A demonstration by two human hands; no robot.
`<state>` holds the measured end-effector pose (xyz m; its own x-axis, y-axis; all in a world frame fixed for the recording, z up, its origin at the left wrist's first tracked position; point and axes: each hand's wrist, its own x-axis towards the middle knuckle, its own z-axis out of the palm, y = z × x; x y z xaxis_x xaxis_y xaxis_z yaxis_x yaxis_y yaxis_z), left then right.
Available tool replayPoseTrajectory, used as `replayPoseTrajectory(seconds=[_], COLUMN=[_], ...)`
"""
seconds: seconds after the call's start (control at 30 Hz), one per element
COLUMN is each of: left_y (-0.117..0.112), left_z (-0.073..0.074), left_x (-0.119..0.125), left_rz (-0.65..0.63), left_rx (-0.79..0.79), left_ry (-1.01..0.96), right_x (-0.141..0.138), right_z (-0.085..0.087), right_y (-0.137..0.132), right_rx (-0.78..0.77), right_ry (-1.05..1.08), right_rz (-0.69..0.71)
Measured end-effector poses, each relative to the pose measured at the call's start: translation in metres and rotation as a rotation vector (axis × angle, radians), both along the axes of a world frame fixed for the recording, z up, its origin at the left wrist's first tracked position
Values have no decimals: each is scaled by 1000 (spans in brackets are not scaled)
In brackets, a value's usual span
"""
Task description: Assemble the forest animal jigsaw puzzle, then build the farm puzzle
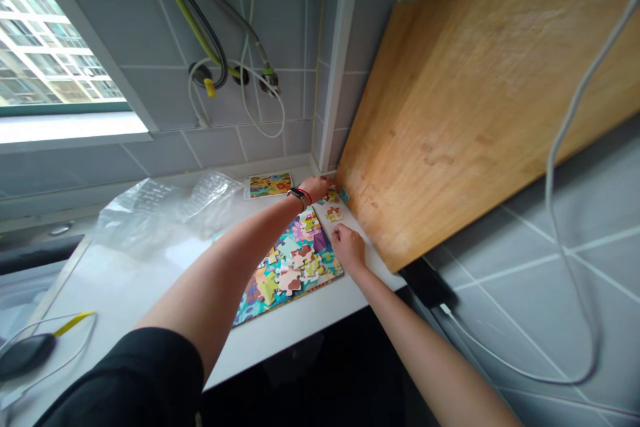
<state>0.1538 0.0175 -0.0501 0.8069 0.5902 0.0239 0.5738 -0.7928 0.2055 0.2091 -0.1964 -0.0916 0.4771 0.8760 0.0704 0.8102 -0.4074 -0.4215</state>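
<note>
My left hand reaches across to the far corner of the white table, beside several loose puzzle pieces. Its fingertips are too small and covered to read. Closer to me, my right hand is closed, fingers curled in, at the right edge of the puzzle board. Whatever it may hold is hidden. Just beyond it lies a small joined group of puzzle pieces. More loose puzzle pieces are heaped on the colourful board, which my left forearm partly covers.
A picture card lies at the back, next to a crumpled clear plastic bag. A large wooden board leans along the right wall. A black device with a cable sits at the left; a white cable hangs at the right.
</note>
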Motion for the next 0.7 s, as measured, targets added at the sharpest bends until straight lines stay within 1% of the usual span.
replayPoseTrajectory(seconds=[0.13, 0.23, 0.33, 0.4, 0.43, 0.5, 0.57, 0.63, 0.7], left_y=[-1, -4, -19, -38, -50, -75, -98, -116, -125], left_z=[10, 24, 39, 44, 44, 37, 24, 8, -7], left_x=[-16, -40, -78, -112, -130, -170, -211, -249, -282], left_rz=[-7, -5, -19, -32, -32, -17, -30, -27, -37], left_rx=[36, 68, 93, 104, 107, 108, 53, 57, 104], left_ry=[-85, -200, -333, -415, -451, -527, -677, -695, -692], right_x=[1, 2, 4, 5, 5, 5, 5, 5, 5], right_z=[-2, -5, -8, -9, -10, -10, -10, -10, -10], right_y=[0, 1, 2, 3, 3, 2, 2, 0, -1], right_rx=[4, 12, 21, 31, 37, 53, 75, 101, 129], right_ry=[-14, -16, -11, -3, 2, 14, 27, 40, 52], right_rz=[2, -1, -3, -5, -7, -13, -13, -5, 6])
